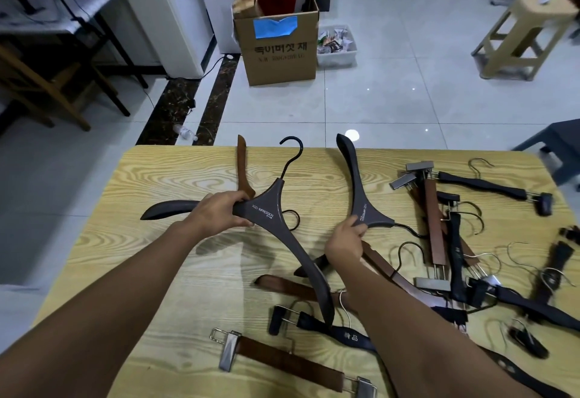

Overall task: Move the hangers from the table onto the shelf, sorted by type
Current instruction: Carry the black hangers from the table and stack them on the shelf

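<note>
The left hand (219, 212) grips a dark hanger (266, 209) near its neck, above the table (157, 178). A brown hanger (242, 168) pokes out behind the fingers. The right hand (343, 245) grips a second hanger (365, 209) by its middle. Other hangers lie in a pile (434, 225) on the table's right side.

I am looking at a brown cardboard box (282, 62) sitting on the shiny white floor (392, 99), with a blue paper (275, 26) sticking to its front. A white tub (337, 57) of packets is sitting just beside it. A tan stool (530, 10) is standing well apart. A water bottle (185, 132) is lying down.
</note>
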Demonstrator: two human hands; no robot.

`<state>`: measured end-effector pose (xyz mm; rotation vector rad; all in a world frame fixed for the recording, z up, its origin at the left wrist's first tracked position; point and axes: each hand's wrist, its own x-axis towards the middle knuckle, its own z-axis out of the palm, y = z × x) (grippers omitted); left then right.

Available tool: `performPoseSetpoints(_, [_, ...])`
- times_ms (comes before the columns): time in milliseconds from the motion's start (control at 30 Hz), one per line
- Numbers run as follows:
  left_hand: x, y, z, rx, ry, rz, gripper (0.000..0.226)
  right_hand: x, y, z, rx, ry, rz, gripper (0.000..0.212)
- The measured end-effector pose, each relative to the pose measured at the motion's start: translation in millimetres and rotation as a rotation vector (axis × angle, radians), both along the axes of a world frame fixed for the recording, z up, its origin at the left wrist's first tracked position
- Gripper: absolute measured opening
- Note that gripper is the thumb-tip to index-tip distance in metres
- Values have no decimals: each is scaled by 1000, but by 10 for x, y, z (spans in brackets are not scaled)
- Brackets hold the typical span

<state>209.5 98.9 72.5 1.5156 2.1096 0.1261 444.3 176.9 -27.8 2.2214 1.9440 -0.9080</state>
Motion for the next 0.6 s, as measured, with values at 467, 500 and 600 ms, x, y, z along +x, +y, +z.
performPoseSetpoints(467, [4,123,96,80,31,-32,46,-18,56,104,-12,54,38,54])
performPoseSetpoints(500, [3,114,106,84,30,-29,46,0,104,137,-14,10,90,41])
performPoseSetpoints(600, [-2,63,125,85,15,-9,47,84,189,224,-28,-123,201,37])
